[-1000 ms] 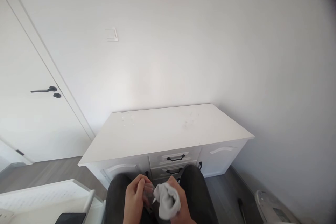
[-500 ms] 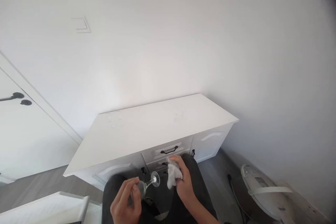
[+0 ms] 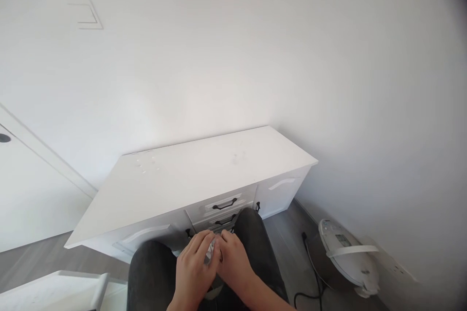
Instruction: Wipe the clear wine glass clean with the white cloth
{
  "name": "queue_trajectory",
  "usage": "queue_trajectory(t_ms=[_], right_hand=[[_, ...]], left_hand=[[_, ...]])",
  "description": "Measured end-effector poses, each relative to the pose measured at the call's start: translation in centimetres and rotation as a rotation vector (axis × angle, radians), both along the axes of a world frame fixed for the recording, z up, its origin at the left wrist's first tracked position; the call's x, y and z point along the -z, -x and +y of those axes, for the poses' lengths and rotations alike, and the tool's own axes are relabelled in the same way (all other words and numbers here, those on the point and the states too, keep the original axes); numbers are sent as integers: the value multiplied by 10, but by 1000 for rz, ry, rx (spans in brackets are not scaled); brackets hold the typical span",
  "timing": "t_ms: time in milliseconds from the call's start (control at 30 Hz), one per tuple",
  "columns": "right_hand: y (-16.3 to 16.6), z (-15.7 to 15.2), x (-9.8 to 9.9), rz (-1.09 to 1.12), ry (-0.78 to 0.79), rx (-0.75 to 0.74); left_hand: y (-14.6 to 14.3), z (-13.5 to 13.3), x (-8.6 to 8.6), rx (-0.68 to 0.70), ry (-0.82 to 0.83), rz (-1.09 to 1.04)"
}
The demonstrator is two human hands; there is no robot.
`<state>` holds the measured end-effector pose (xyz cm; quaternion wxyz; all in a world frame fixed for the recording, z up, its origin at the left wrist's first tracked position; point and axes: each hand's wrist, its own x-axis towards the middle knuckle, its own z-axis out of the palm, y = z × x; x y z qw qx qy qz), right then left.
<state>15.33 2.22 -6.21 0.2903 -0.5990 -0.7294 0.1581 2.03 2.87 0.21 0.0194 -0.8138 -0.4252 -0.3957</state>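
Two hands: left hand [image 3: 193,267], right hand [image 3: 233,263]. One cabinet [image 3: 189,180]. Two drawer handles [image 3: 225,204]. One rice cooker [image 3: 346,257].

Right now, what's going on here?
A seated person has the left hand and right hand pressed together over the lap, closed around a small grey-white cloth that peeks out between the fingers. What else they hold is hidden. A white cabinet stands just ahead, by the wall.
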Motion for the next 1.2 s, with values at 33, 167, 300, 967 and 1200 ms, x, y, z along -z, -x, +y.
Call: queue_trajectory(t_ms=[33,167,300,967,1200], right_hand=[[-6,3,-1,0,-15,26],[-40,26,-9,72,-38,149],[-95,91,-22,159,-1,270],[-192,260,-26,-45,190,483],[-165,214,-13,-205,80,524]], left_hand=[[-1,2,-1,40,39,-13],[0,0,-5,137,171,-55],[9,-6,-1,83,250,-142],[32,-33,51,34,387,-483],[45,-28,45,19,458,-558]])
